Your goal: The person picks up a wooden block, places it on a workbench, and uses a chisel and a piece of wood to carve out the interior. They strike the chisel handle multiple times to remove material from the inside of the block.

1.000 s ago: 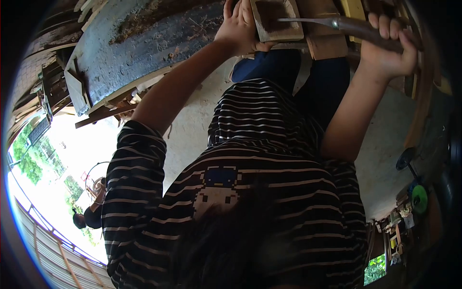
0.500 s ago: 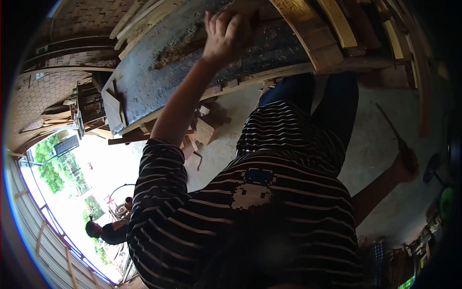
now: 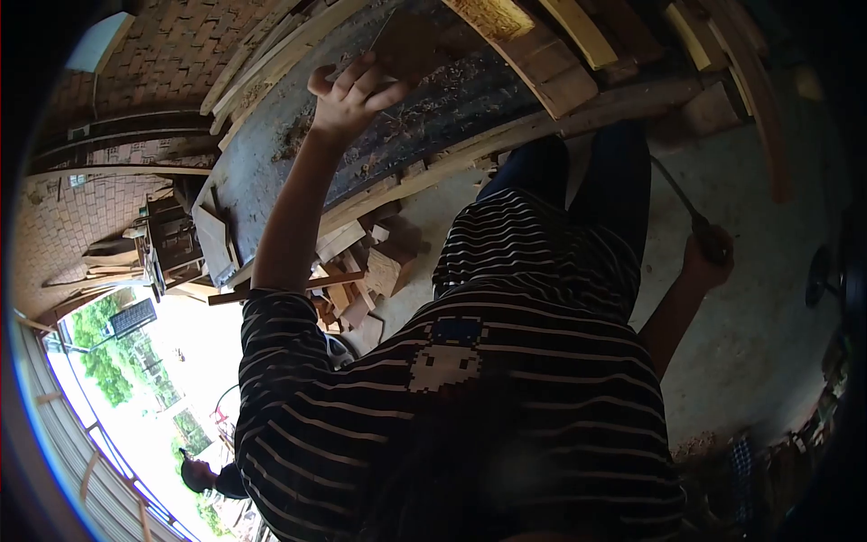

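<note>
My left hand (image 3: 350, 88) is raised over a dark, dusty workbench (image 3: 271, 172) strewn with wood shavings. Its fingers are spread and hold nothing. A brown wooden piece (image 3: 408, 41) lies on the bench just beyond the fingertips. My right hand (image 3: 707, 260) hangs low at my right side, over the concrete floor. It is closed around the wooden handle of a chisel-like tool (image 3: 673, 191), whose thin metal blade points up towards the bench. My striped shirt and dark trousers fill the middle of the view.
Wood offcuts (image 3: 361, 266) are piled on the floor under the bench's edge. Planks and curved timber (image 3: 578, 45) lie across the far side of the bench. A brick wall (image 3: 172, 63) stands at the upper left. Another person (image 3: 206, 476) is outside at the lower left.
My left hand has let go of the wooden block it held and opened over the bench. My right hand has dropped from the bench to my side with the tool. The view shifted.
</note>
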Demonstrator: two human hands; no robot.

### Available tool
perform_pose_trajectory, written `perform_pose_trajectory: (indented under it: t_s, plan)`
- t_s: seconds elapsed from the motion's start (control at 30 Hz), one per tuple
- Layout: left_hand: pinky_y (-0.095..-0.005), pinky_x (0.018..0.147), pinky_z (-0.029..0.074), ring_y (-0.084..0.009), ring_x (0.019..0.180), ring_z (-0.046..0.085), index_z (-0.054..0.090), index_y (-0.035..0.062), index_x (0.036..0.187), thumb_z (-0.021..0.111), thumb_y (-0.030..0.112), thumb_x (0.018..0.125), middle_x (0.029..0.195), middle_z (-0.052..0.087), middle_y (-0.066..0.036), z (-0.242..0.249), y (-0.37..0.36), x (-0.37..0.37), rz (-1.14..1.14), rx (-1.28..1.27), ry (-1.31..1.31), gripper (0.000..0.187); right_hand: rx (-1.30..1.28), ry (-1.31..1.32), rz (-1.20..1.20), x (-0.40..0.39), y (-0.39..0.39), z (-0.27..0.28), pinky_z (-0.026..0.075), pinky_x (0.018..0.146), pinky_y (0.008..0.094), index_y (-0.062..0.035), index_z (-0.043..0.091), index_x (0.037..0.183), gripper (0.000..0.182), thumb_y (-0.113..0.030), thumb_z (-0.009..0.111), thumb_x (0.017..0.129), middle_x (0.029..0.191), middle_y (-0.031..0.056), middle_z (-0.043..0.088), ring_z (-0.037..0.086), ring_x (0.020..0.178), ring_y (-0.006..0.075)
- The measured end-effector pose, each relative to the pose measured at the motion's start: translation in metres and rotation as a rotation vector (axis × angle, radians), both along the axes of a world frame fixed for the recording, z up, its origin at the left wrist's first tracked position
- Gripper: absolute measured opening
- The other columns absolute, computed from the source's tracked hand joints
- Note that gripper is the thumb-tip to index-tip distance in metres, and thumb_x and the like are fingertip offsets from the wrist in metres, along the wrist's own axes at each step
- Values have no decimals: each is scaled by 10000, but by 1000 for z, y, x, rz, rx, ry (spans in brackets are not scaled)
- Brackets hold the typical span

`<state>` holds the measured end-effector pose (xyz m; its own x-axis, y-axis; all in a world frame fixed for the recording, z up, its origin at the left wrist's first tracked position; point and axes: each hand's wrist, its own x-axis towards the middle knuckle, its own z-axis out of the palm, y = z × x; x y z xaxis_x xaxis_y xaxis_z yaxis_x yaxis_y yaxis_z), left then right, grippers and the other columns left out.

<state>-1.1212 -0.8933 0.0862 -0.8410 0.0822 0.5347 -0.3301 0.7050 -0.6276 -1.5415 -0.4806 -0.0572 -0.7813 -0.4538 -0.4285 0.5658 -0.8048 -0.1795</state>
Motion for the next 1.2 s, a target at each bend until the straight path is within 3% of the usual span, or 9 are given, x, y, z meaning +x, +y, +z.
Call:
perform_pose_trajectory:
  t_s: [0.1,0.2,0.3,0.6,0.73,0.93,1.0,1.07,1.2]
  plan:
    - [-435,866,265,-93,1167,389,453,470,1113,690,365,737,1162,461,101,10,7,-2,8,-67,-37,456,-136,-83,16,4,-11,14,454,839,441,-49,537,816,119,-160,513,781,783,91,597,599,813,254]
    - [-450,885,267,-194,1167,373,398,359,1209,793,371,622,1198,443,0,10,15,-17,8,47,111,708,-135,-30,39,14,-18,23,472,831,436,-51,518,831,130,-176,522,795,769,91,584,602,816,252]
    - [-493,941,258,-383,1144,338,237,75,1302,874,296,471,1255,331,-181,-20,36,-42,272,845,482,1070,-52,-126,-54,17,-26,24,484,832,433,-41,504,820,161,-200,528,819,777,99,576,601,823,255]
    - [-436,958,260,-315,1183,400,230,52,1324,856,389,489,1251,387,-174,-120,89,-82,545,1365,800,1096,-33,-15,36,37,-42,49,456,874,435,12,533,860,249,-231,558,814,823,139,602,588,845,284]
    - [-429,947,264,-291,1223,435,200,45,1374,839,449,509,1288,458,-166,-105,87,-78,554,1413,568,1149,-55,78,66,33,-55,53,424,889,443,16,480,865,252,-225,532,815,842,145,555,548,874,297]
    - [-493,1009,240,-328,1269,392,195,161,1416,853,355,500,1334,439,-167,-101,58,-55,441,1571,381,1145,47,347,129,35,-119,93,429,867,405,-24,569,732,249,-253,508,807,780,123,611,561,846,260]
    - [-512,1070,195,-311,1317,338,177,167,1443,835,325,566,1403,383,-124,-105,53,-47,330,1634,296,1108,-91,496,156,39,-147,114,435,851,410,-47,555,714,242,-258,494,816,718,90,579,557,783,244]
    - [-512,1084,177,-315,1329,313,167,199,1452,830,301,575,1421,361,-123,-93,51,-46,351,1664,238,1104,109,455,64,54,-179,148,436,786,409,-83,524,710,215,-264,491,821,661,52,521,517,673,214]
    - [-515,1096,163,-329,1350,260,150,278,1461,822,257,581,1451,321,-123,-76,49,-47,386,1707,108,1107,-82,744,339,64,-219,175,406,676,388,-111,497,713,213,-278,479,844,615,38,483,474,597,191]
